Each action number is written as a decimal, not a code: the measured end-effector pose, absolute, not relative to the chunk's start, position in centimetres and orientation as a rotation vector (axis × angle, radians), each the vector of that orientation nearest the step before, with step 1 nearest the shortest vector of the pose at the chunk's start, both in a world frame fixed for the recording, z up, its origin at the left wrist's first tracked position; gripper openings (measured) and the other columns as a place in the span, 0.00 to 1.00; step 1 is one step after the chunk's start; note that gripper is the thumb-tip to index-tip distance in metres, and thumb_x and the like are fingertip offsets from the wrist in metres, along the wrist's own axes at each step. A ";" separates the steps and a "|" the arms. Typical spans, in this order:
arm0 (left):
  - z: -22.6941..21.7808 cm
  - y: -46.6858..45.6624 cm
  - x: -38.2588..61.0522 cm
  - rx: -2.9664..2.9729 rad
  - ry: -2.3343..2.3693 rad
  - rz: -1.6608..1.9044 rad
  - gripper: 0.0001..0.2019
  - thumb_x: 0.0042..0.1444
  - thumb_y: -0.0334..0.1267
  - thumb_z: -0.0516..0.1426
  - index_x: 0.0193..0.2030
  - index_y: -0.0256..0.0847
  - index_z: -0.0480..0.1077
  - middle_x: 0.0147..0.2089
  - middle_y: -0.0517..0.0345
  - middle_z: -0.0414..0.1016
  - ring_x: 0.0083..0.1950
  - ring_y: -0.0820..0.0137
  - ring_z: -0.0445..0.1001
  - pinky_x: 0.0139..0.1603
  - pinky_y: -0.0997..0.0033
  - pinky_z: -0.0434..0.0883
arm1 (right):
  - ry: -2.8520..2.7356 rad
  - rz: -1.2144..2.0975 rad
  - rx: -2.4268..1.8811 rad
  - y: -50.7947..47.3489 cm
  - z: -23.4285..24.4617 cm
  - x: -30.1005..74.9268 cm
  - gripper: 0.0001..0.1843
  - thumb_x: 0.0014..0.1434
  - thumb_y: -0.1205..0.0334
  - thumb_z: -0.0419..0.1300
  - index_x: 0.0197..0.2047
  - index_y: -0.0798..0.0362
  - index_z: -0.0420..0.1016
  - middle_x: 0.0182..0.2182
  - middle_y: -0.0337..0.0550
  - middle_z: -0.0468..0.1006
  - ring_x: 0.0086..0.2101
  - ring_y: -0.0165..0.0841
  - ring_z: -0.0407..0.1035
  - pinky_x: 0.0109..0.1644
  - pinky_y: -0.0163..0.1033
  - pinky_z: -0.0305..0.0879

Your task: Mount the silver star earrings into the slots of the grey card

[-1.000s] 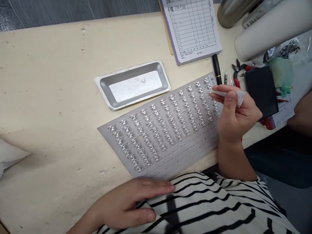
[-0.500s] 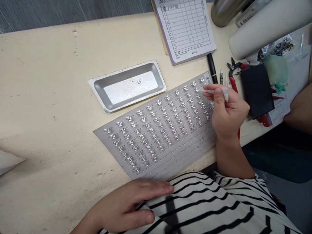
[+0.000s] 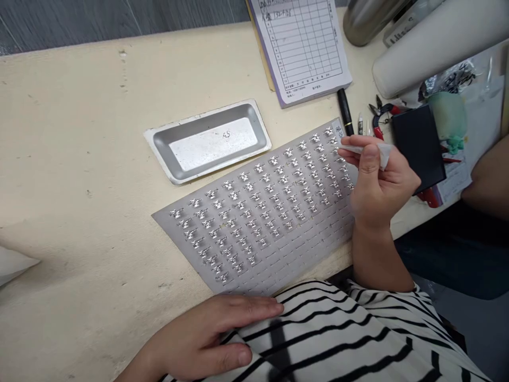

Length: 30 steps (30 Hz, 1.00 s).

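Your right hand (image 3: 382,193) makes a narrow grip: the thumb and the fingers press together on a small folded piece of white paper (image 3: 382,154). The thin tip of this paper points to the left, over the far right corner of the gray card (image 3: 254,228). I cannot tell if the tip touches the card or the small silver pieces (image 3: 258,193) that sit on it. The hand is above the right end of the card, and your forearm comes up from the near side.

Your left hand (image 3: 202,331) holds nothing. Its grip is open, and the fingers lie nearly flat on your striped shirt (image 3: 330,339), just beside the near corner of the card.

The card lies at a slant on the table (image 3: 79,159), and the silver pieces stand in many rows on its far and left part. Its near part shows only rows of short slits. Just beyond the card is a shallow metal tray (image 3: 207,140) with a handwritten mark inside. Farther away lies a printed paper form (image 3: 302,48). On the right, near your right hand, are a black pen (image 3: 345,111), red-handled side cutters (image 3: 382,114) and a black rectangular case (image 3: 417,148).
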State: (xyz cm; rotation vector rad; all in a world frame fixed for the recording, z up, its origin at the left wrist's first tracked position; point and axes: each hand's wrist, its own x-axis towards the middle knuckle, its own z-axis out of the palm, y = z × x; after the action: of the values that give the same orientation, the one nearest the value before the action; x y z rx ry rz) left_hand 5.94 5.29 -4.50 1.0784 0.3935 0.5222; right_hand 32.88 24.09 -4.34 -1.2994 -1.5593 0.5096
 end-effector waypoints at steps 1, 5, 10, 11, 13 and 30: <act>-4.5 5.3 6.0 1.081 0.393 0.523 0.31 0.71 0.42 0.58 0.79 0.55 0.57 0.76 0.53 0.66 0.74 0.64 0.70 0.73 0.65 0.68 | -1.557 0.503 -1.274 24.2 -4.4 32.9 0.12 0.72 0.60 0.60 0.47 0.49 0.86 0.41 0.37 0.88 0.37 0.31 0.83 0.45 0.42 0.83; -4.4 5.5 6.0 1.101 0.398 0.514 0.31 0.72 0.43 0.57 0.79 0.54 0.57 0.76 0.52 0.66 0.74 0.63 0.70 0.73 0.63 0.69 | -1.572 0.525 -1.245 24.4 -4.5 32.7 0.12 0.72 0.59 0.60 0.49 0.48 0.86 0.42 0.38 0.88 0.39 0.32 0.84 0.47 0.43 0.83; -4.3 5.4 5.9 1.115 0.400 0.529 0.32 0.70 0.41 0.59 0.78 0.54 0.57 0.76 0.52 0.67 0.73 0.63 0.72 0.72 0.65 0.69 | -1.637 0.587 -1.359 24.4 -4.3 32.2 0.13 0.72 0.58 0.59 0.50 0.50 0.85 0.44 0.42 0.88 0.43 0.36 0.84 0.51 0.45 0.83; -4.4 5.4 5.9 1.113 0.403 0.529 0.32 0.70 0.41 0.59 0.78 0.55 0.57 0.76 0.52 0.67 0.73 0.63 0.72 0.72 0.65 0.69 | -1.649 0.595 -1.369 24.5 -4.3 32.1 0.13 0.72 0.58 0.59 0.50 0.50 0.85 0.44 0.42 0.88 0.43 0.36 0.84 0.52 0.46 0.83; -4.4 5.4 5.9 1.108 0.406 0.518 0.32 0.70 0.42 0.59 0.78 0.55 0.57 0.76 0.52 0.67 0.73 0.62 0.71 0.73 0.64 0.68 | -1.655 0.610 -1.362 24.5 -4.3 32.0 0.13 0.72 0.58 0.59 0.50 0.50 0.85 0.45 0.42 0.87 0.43 0.36 0.84 0.52 0.47 0.83; -4.4 5.2 5.8 1.117 0.416 0.511 0.32 0.70 0.42 0.59 0.78 0.57 0.57 0.76 0.55 0.67 0.73 0.64 0.71 0.73 0.67 0.67 | -1.730 0.536 -1.459 24.4 -4.9 32.9 0.16 0.73 0.48 0.56 0.50 0.41 0.84 0.45 0.39 0.87 0.43 0.37 0.84 0.53 0.50 0.82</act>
State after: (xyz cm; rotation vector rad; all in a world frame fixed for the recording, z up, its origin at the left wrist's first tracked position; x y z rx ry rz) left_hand 5.82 5.21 -4.44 1.1165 0.4159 0.5112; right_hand 32.86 24.42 -4.92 -1.4593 -1.7303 0.5355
